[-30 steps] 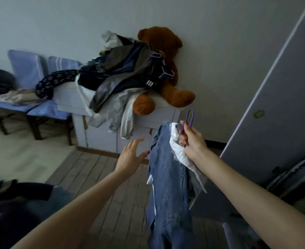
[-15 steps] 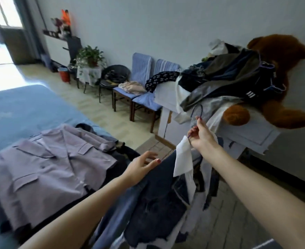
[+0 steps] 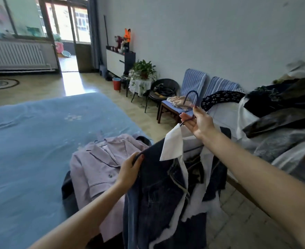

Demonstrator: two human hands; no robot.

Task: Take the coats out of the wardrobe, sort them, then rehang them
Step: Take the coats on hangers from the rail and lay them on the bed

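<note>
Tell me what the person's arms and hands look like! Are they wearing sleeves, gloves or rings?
Both forearms are bare, with no sleeves in sight. The left hand and right hand wear no gloves, and no rings, watch or bracelets show. The fingers have dark red nail polish, plain on the left thumb and on a right fingertip.

dark denim jacket (image 3: 159, 194) with white cloth collar; matt lilac coat (image 3: 96, 169).

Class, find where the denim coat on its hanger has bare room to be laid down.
Free: the blue bed, left of the lilac jacket. Crowded: the clothes pile on the right, and the blue chair holding folded cloth.
</note>
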